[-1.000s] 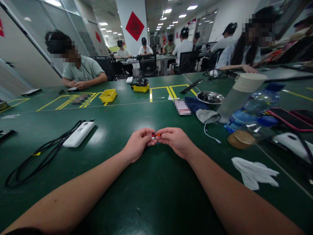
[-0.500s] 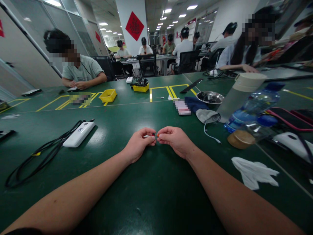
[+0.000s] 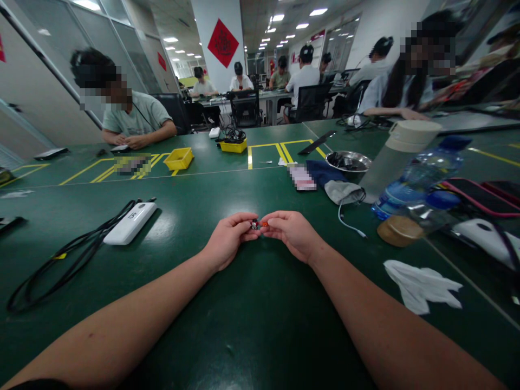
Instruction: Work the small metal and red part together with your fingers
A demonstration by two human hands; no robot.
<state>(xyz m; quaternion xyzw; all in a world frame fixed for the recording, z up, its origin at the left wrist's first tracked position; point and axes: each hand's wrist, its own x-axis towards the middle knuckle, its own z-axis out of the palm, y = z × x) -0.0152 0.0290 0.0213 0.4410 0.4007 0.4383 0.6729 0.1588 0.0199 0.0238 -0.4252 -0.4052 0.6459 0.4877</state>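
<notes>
Over the middle of the green table, my left hand is closed, pinching a small dark red, black and white piece between thumb and fingers. Facing it, my right hand pinches a small orange piece. The two pieces are side by side at the fingertips, with a narrow gap between them. Both are too small for me to tell their kind, and the fingers cover parts of them.
A white power bank with a black cable lies left. To the right are a white cloth, a tilted plastic bottle, a large cup and a metal bowl. Yellow trays stand farther back, where people sit.
My left thumb has shifted back, so more of the dark red piece shows. The orange piece is also more exposed in my right fingers. Both hands stay in nearly the same place.
</notes>
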